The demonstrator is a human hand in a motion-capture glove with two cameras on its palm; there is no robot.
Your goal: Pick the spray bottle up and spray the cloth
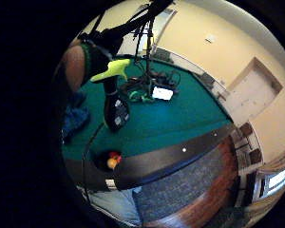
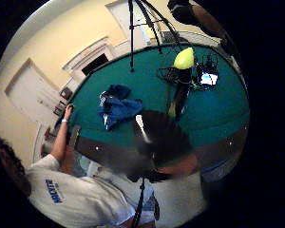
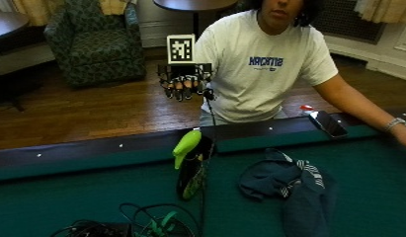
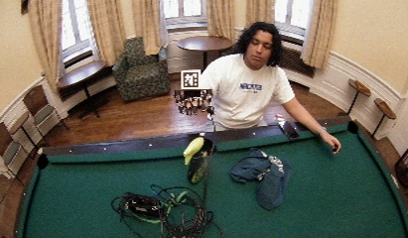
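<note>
From the outside view, the gloved right hand (image 3: pixel 184 83) is seen raised in front of the chest, above the rail, with fingers hanging relaxed and apart and nothing held. The spray bottle (image 3: pixel 191 165) is stood upright on the green felt just inside the rail, below that hand, and the blue cloth (image 3: pixel 291 185) is heaped on the felt near it, not touching.

In the wide outside view, a tangle of cables (image 4: pixel 163 209) is shown near the bottle, on the side away from the person.

In the thumb-side palm view, bottle and cloth are seen below the palm.

In the little-finger-side view, the bottle's yellow-green trigger head is caught close by.

The risk is judged thus: the tall bottle could be toppled by a glancing reach.
</note>
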